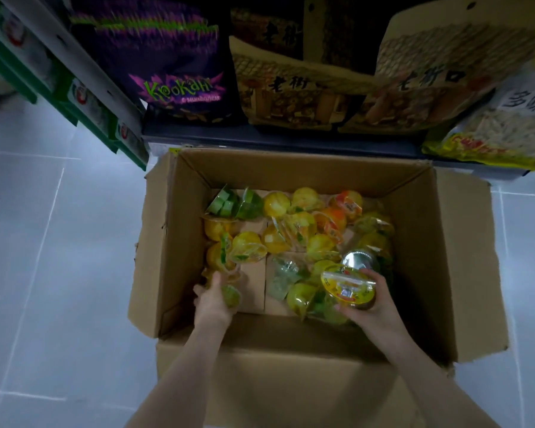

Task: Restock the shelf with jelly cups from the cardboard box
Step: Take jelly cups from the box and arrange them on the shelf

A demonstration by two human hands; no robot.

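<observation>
An open cardboard box (420,242) stands on the floor below me, holding several yellow, green and orange jelly cups (303,230). My left hand (212,299) is down in the box's near left corner, fingers closed around a green jelly cup (230,295). My right hand (374,299) is at the near right of the box and grips a yellow-lidded jelly cup (348,287), with a silver-topped cup (357,260) just behind it. The shelf (291,140) runs right behind the box.
The bottom shelf holds a purple snack bag (167,72), brown paper snack bags (294,88) and a yellow-edged bag (501,131) at right. A green and white rack (84,97) slants at left. Pale tiled floor (44,242) surrounds the box, whose flaps spread outwards.
</observation>
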